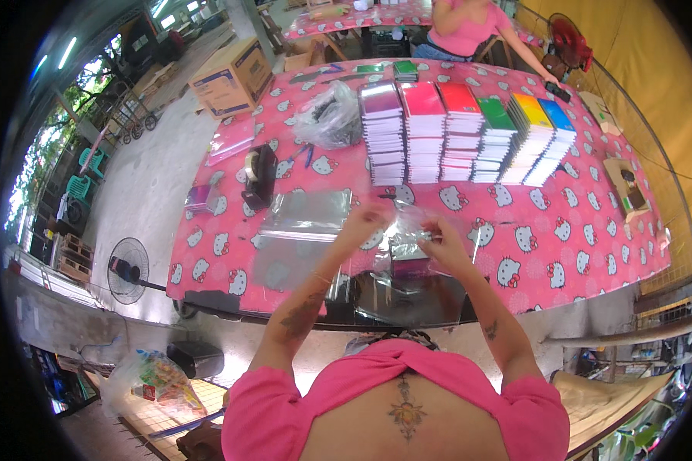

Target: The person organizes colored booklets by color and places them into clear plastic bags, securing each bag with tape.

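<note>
A clear plastic bag (414, 221) lies in front of me at the near side of the table, with a purple notebook (411, 266) in its lower part. My right hand (443, 244) pinches the bag's right side between thumb and fingers. On the other side, my left hand (369, 217) is near the bag's upper left edge; motion smears its fingers, so their grip cannot be made out. Flat clear plastic sleeves (304, 215) are piled just left of that hand. Beyond both hands stand tall stacks of spiral notebooks, including purple (382, 138), pink (424, 131) and red (461, 131).
A black tape dispenser (260, 178) stands left of the sleeves. Behind it are a crumpled plastic bag (329, 115) and a cardboard box (232, 78). Green (495, 134), yellow (529, 134) and blue (553, 142) notebook stacks stand right. Another person (469, 31) is at the far edge.
</note>
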A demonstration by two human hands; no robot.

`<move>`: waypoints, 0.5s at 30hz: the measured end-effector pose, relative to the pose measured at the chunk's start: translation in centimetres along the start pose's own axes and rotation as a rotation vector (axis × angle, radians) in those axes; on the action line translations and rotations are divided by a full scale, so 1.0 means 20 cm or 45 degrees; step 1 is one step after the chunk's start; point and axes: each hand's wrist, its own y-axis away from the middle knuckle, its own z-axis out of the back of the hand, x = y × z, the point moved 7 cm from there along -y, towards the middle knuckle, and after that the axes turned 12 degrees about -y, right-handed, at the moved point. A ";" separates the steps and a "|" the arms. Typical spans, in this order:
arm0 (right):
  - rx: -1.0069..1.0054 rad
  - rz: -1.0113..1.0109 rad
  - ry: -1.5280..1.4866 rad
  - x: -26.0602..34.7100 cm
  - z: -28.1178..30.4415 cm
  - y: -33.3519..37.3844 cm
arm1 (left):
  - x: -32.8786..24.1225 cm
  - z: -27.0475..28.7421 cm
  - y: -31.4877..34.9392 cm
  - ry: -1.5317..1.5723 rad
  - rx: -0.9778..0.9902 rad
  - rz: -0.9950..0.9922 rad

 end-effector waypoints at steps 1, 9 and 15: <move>-0.008 -0.006 0.000 0.01 -0.04 0.00 | 0.20 0.25 -0.01 -0.154 -0.265 0.089; 0.012 -0.020 -0.084 0.02 -0.07 0.02 | 0.76 1.69 0.30 -0.909 -1.049 0.443; -0.014 -0.097 -0.047 0.11 -0.08 0.06 | 0.97 1.77 0.17 0.209 -0.757 0.633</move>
